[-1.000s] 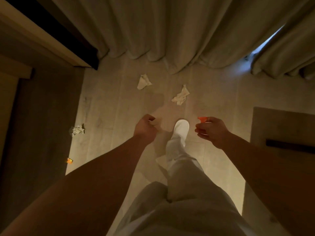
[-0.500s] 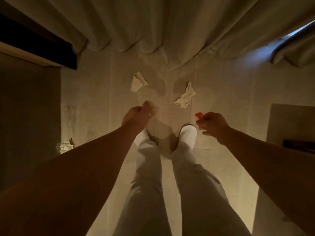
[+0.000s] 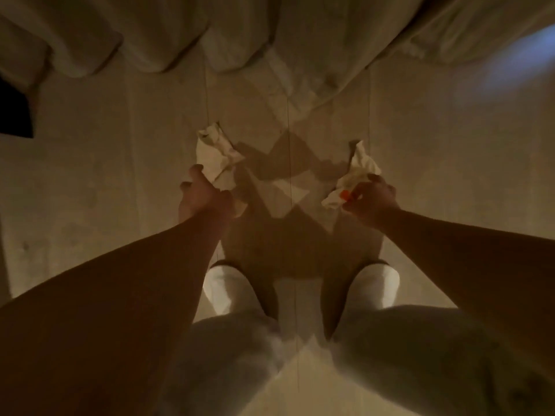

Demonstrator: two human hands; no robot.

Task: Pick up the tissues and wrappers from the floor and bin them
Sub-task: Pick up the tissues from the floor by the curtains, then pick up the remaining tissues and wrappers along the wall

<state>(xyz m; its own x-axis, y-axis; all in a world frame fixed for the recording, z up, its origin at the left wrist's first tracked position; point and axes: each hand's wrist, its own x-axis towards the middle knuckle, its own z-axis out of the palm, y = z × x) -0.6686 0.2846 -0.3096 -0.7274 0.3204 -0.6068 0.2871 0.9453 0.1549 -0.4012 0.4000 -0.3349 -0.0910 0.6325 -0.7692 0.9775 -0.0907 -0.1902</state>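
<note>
Two crumpled tissues lie on the pale floor (image 3: 420,145) below the curtain (image 3: 300,31). The left tissue (image 3: 214,154) is touched by the left hand (image 3: 204,199), fingers curled at its edge. The right tissue (image 3: 354,172) is met by the right hand (image 3: 369,196), already pinching an orange wrapper (image 3: 345,194). Neither tissue is judged lifted; no bin is in view. Half a second earlier both hands were short of the tissues.
</note>
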